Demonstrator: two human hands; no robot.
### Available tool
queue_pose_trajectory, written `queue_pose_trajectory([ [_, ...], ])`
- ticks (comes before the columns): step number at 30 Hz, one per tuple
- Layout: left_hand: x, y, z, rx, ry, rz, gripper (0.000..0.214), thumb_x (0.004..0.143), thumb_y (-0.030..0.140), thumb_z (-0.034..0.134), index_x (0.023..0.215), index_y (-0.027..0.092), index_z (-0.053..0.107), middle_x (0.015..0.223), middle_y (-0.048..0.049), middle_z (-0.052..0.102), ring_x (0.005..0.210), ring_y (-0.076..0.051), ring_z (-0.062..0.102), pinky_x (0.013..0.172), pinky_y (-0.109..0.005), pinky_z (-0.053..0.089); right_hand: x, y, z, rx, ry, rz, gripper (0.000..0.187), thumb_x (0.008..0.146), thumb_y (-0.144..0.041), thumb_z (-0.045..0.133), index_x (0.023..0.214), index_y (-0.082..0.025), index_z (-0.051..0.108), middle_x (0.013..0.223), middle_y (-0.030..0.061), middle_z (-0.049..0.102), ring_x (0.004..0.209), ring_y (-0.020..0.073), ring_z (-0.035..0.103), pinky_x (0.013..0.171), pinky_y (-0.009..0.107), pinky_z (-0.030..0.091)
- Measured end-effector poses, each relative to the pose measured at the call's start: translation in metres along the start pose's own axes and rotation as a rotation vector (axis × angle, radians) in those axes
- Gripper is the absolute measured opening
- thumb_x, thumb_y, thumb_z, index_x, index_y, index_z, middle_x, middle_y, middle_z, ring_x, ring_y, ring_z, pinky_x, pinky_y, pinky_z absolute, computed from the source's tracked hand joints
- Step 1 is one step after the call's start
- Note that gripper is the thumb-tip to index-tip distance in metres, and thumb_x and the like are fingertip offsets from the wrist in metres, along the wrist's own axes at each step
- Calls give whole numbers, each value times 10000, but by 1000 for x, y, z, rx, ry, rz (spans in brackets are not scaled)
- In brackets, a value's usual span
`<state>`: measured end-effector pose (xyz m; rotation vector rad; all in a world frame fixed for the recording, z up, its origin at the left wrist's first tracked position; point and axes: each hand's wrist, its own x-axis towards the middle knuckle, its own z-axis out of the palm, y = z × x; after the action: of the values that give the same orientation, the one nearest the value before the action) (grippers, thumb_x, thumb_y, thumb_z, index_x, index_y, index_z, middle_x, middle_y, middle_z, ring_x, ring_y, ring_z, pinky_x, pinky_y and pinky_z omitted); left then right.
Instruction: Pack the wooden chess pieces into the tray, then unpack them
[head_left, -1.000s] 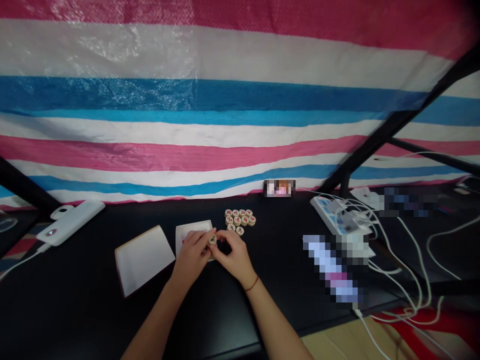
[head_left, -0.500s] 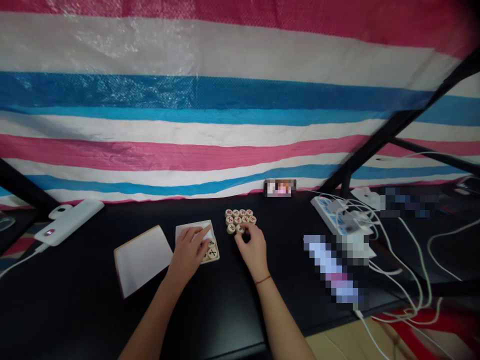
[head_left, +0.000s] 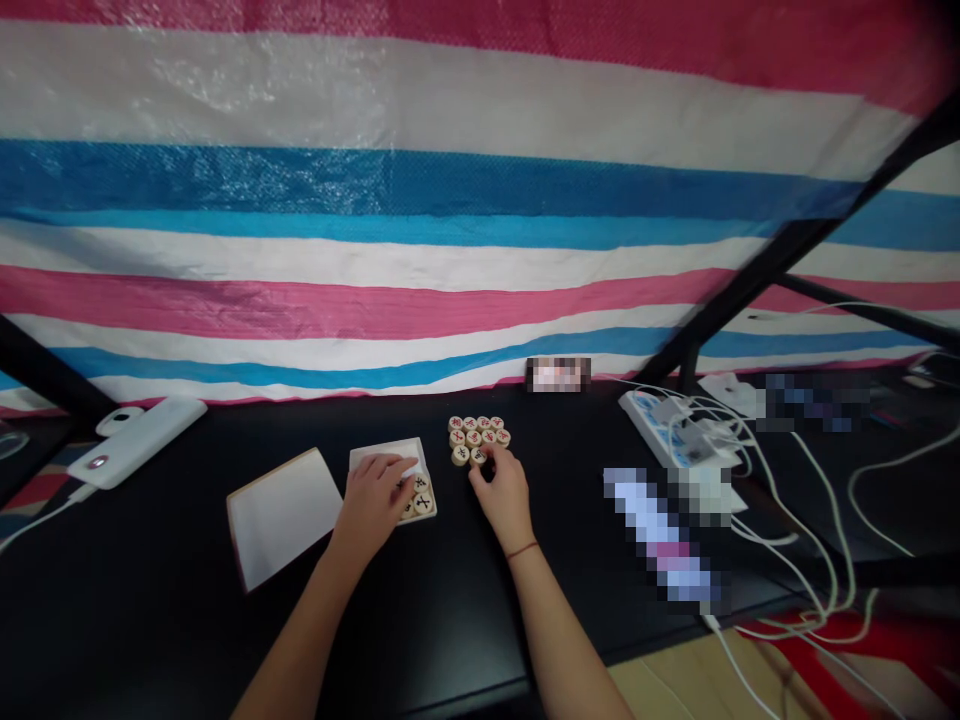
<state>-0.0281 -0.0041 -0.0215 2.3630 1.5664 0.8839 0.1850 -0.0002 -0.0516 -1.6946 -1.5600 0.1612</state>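
A: While I'm watching the head feed from here, where do you have the round wooden xiangqi pieces (head_left: 475,438)?

B: I see them in two lots, both set by the shallow white tray (head_left: 386,452). The main cluster sits packed together just right of the tray, mostly with red characters showing. A smaller group (head_left: 422,503) lies inside the tray at its near right corner, with black characters on top.

A: What are the hands doing?

B: The left hand (head_left: 371,505) is open, its fingers spread over the tray right beside that smaller group, and I see no piece held in it. The right hand (head_left: 504,492) is half curled at the near edge of the cluster, with its fingertips (head_left: 489,452) on the pieces. I can't tell from here whether it's gripping one.

A: And around the tray?

B: A white card (head_left: 283,518) lies just left of it on the black table (head_left: 420,640), and a white power bank (head_left: 135,445) sits well left. Well to its right is a power strip (head_left: 671,430) with white cables (head_left: 825,520) running from it.
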Motion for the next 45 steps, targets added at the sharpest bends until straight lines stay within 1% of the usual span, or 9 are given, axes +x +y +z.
queue_pose_trajectory([
  [8, -1, -12, -8, 103, -35, -43, 346, 880, 139, 424, 1096, 226, 681, 1090, -72, 679, 1034, -245, 577, 883, -384, 433, 0, 0, -1, -8, -20, 3, 173, 812, -219, 510, 947, -176, 609, 901, 70, 661, 773, 209, 556, 715, 316, 436],
  [14, 0, -15, -13, 236, -77, -161, 399, 844, 92, 419, 1111, 228, 682, 1137, -77, 679, 1018, -272, 566, 817, -399, 426, -1, -22, -8, 37, 101, -98, 212, 840, -243, 523, 1006, -164, 630, 951, 94, 669, 884, 239, 576, 820, 369, 446],
  [18, 0, -3, -15, 235, -102, -149, 335, 888, 162, 431, 1097, 233, 683, 1067, -68, 705, 1021, -265, 569, 826, -412, 391, -6, -47, -3, 221, -168, -234, 242, 932, -269, 468, 1067, -195, 655, 880, 48, 690, 792, 174, 619, 774, 282, 468],
  [20, 0, 5, -14, 254, -117, -131, 295, 921, 237, 431, 1040, 228, 700, 1015, -71, 716, 1003, -272, 573, 824, -422, 374, -10, -55, 1, 207, -306, -275, 262, 962, -298, 446, 1084, -220, 665, 876, 35, 704, 802, 169, 636, 778, 273, 463],
  [22, -1, 11, -12, 287, -156, -121, 310, 943, 283, 411, 963, 220, 714, 1000, -80, 712, 985, -282, 574, 810, -428, 367, -13, -58, 5, 170, -360, -273, 276, 974, -326, 438, 1070, -215, 672, 888, 42, 709, 836, 180, 645, 805, 284, 456],
  [28, -3, 16, -11, 332, -242, -121, 313, 953, 256, 380, 952, 191, 686, 1030, -103, 686, 989, -283, 583, 810, -420, 367, -18, -56, 10, 115, -369, -228, 305, 972, -354, 449, 1118, -178, 651, 898, 63, 703, 884, 205, 635, 830, 309, 438],
  [37, 1, 16, -22, 181, -292, -186, 274, 937, 274, 391, 879, 197, 648, 939, -56, 693, 954, -225, 623, 799, -364, 339, -18, -58, 11, 153, -366, -177, 308, 972, -348, 436, 1114, -190, 659, 892, 56, 706, 858, 199, 624, 815, 310, 433],
  [42, 1, 10, -20, 124, -253, -174, 222, 908, 293, 440, 920, 212, 646, 970, -47, 686, 910, -220, 637, 842, -395, 356, -18, -55, 12, 205, -354, -161, 294, 973, -329, 427, 1073, -199, 671, 881, 49, 703, 861, 197, 625, 815, 312, 429],
  [45, 2, 6, -16, -1, -163, -189, 191, 869, 302, 487, 930, 218, 648, 998, -52, 684, 905, -218, 643, 861, -398, 404, -17, -56, 9, 271, -300, -169, 279, 928, -349, 495, 1094, -190, 654, 789, 32, 663, 769, 185, 599, 765, 310, 441],
])
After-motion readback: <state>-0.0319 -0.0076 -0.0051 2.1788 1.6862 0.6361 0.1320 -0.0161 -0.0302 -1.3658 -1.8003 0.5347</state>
